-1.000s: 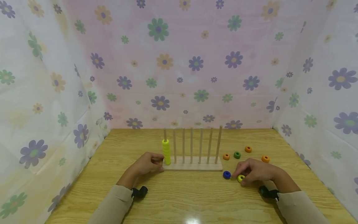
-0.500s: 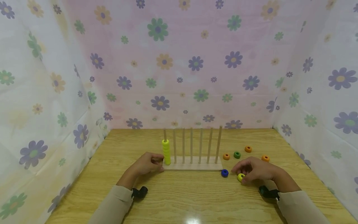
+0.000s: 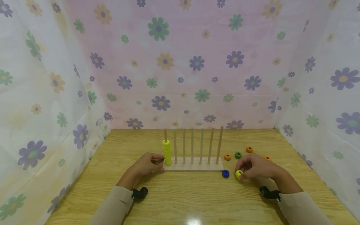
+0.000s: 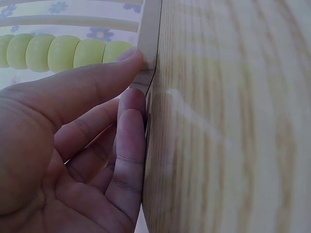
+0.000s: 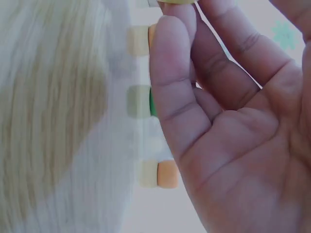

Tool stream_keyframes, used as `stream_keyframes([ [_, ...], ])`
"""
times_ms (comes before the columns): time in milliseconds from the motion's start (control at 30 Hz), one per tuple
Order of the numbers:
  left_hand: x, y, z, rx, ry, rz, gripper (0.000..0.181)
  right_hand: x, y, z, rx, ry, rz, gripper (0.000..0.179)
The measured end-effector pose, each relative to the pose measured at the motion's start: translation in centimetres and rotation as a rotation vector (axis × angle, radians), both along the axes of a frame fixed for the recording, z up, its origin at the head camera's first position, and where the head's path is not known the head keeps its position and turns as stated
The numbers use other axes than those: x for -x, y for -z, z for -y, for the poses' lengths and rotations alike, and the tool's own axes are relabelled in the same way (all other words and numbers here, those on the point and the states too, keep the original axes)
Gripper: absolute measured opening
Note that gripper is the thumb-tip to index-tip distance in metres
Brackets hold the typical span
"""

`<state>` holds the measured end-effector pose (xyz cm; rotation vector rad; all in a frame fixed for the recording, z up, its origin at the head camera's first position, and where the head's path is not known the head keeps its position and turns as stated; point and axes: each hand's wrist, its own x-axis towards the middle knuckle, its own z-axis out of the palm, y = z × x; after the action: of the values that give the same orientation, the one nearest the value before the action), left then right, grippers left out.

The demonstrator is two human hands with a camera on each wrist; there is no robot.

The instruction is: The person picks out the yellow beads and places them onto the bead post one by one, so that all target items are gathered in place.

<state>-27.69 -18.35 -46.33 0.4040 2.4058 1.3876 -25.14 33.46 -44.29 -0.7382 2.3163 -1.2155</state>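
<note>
My left hand (image 3: 147, 164) holds the left end of a wooden peg stand (image 3: 194, 168), thumb and fingertips at the base's edge. In the left wrist view, the thumb of that hand (image 4: 77, 126) reaches the base beside a stack of yellow-green beads (image 4: 63, 52). That stack (image 3: 167, 153) fills much of the leftmost peg; the other pegs are bare. My right hand (image 3: 258, 167) pinches a single yellow bead (image 3: 238, 174) between thumb and fingers, right of the stand. In the right wrist view only a sliver of the yellow bead (image 5: 179, 1) shows above the fingertips.
A blue bead (image 3: 226, 173) lies by the stand's front right corner. Behind my right hand are a green bead (image 3: 238, 155) and orange beads (image 3: 227, 157), one (image 3: 267, 158) partly hidden by the hand. Flowered cloth (image 3: 180, 62) walls surround the wooden table (image 3: 180, 197).
The blue bead has shifted left towards the stand's corner, away from my right hand. My right hand has brought the yellow bead slightly up and left. My left hand has stayed put.
</note>
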Motion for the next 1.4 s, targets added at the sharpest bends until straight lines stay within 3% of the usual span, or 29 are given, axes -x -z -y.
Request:
stream_keyframes([
  [600,0.2,0.1,0.1,0.008,0.017,0.003,0.059,0.7,-3.2,1.8,0.061,0.008,-0.142,0.022],
  [1200,-0.1,0.1,-0.1,-0.016,0.011,0.008,0.060,1.0,-5.9,4.0,0.035,0.003,-0.206,0.017],
  [1400,-0.1,-0.1,0.0,-0.034,0.023,0.028,0.058,1.3,-6.9,5.0,0.003,0.034,-0.250,0.016],
])
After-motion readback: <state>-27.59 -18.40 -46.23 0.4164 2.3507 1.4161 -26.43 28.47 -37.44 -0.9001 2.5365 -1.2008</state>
